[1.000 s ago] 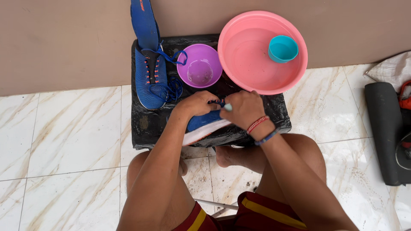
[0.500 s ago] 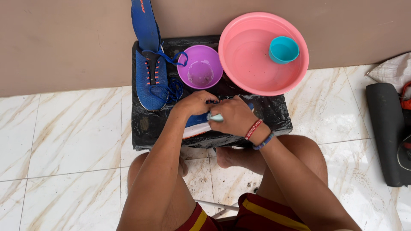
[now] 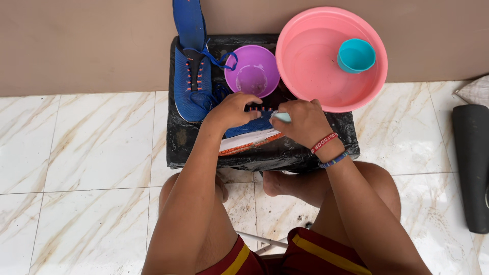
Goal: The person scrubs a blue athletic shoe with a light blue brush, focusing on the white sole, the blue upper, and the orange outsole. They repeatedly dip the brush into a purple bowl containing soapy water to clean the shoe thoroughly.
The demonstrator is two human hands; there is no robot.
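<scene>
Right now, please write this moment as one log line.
left hand: steadies blue shoe | right hand: holds pale brush at shoe | nearby: second shoe, purple bowl, pink basin, teal cup

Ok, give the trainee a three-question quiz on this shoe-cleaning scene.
1. True or false: the teal cup sits inside the pink basin.
2. Which hand grips the pale brush handle? A) left hand B) right hand
3. Fill in: the spare blue shoe lies to the ___ of the purple bowl in the picture.

Key: 1 true; 2 B; 3 left. The left hand steadies the blue shoe being cleaned on the black stand.
</scene>
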